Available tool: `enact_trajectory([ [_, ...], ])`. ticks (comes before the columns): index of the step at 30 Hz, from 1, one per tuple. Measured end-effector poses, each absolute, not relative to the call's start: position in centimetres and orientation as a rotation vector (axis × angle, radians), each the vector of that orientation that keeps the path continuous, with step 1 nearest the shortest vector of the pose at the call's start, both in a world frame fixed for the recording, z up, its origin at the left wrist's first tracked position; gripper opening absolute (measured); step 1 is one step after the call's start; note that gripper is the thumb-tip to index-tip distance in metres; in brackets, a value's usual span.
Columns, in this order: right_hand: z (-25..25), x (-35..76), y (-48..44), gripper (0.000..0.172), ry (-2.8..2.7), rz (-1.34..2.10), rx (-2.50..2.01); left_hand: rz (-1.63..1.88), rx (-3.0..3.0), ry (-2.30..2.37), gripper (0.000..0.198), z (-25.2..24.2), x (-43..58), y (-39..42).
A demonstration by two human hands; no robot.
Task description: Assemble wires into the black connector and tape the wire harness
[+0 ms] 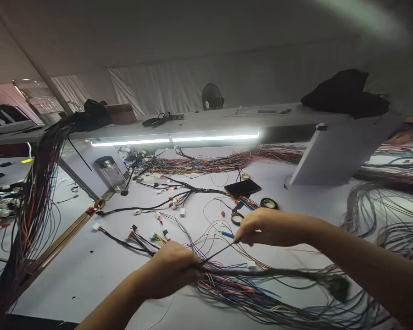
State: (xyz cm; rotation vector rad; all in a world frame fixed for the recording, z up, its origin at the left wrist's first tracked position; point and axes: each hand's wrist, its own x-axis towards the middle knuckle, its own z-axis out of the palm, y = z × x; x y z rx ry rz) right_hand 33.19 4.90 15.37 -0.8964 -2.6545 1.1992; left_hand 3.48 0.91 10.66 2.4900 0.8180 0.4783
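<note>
My left hand (174, 269) is closed around a wire harness (234, 293), a bundle of many coloured wires. Its black-wrapped branch (124, 241) with small connectors comes out on the left, and loose wires fan away to the right. My right hand (253, 227) pinches a thin black strand (218, 253), stretched taut down to my left hand; whether it is tape seen edge-on or a wire, I cannot tell. A blue stick-like piece (227, 234) shows beside my right fingertips. Rolls of black tape (269, 203) lie just beyond my right hand.
A phone (242, 188) and another black-wrapped harness (192, 189) lie behind my hands. A glass jar (110, 173) stands at the left. A shelf with a lit tube (213, 138) spans the back. Thick wire bundles (37, 183) hang at the left; grey wires (368, 206) spread right.
</note>
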Motion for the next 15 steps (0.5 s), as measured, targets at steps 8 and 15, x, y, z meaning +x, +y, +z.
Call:
enact_trajectory([
  [8, 12.2, 30.7, -1.4, 0.038, -1.668, 2.195, -0.860, 0.556, 1.730, 1.123, 0.037, 10.1, 2.6, 2.3],
  [15, 14.9, 31.8, -2.2, 0.037, -2.033, 1.275, -1.170, 0.310, 2.264, 1.272, 0.034, 9.7, 3.5, 1.4],
])
